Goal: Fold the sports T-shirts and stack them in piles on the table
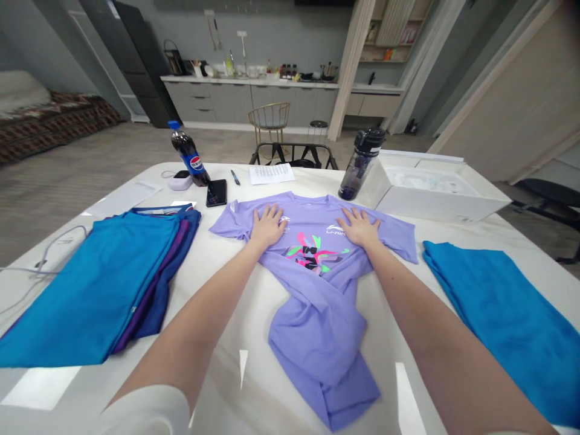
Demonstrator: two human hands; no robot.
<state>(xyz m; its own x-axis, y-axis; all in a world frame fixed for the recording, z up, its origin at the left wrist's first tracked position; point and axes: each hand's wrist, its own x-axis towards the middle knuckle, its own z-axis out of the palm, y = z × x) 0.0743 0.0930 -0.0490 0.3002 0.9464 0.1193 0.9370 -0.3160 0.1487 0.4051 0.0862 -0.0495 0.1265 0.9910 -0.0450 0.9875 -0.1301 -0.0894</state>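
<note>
A lavender T-shirt (317,314) with a bright printed design lies on the white table (217,386), its collar towards the far edge. The sleeves and chest are spread out, while the lower part is twisted and bunched towards me. My left hand (268,226) presses flat on the upper left chest, fingers spread. On the upper right chest, beside the white logo, my right hand (360,228) also lies flat with its fingers apart. Neither hand grips the cloth.
Folded blue and purple garments (104,272) are stacked at left; a folded blue garment (502,302) lies at right. Along the far side are a cola bottle (193,158), phone (216,193), pen (235,177), paper (272,174), dark water bottle (360,163) and white box (435,202).
</note>
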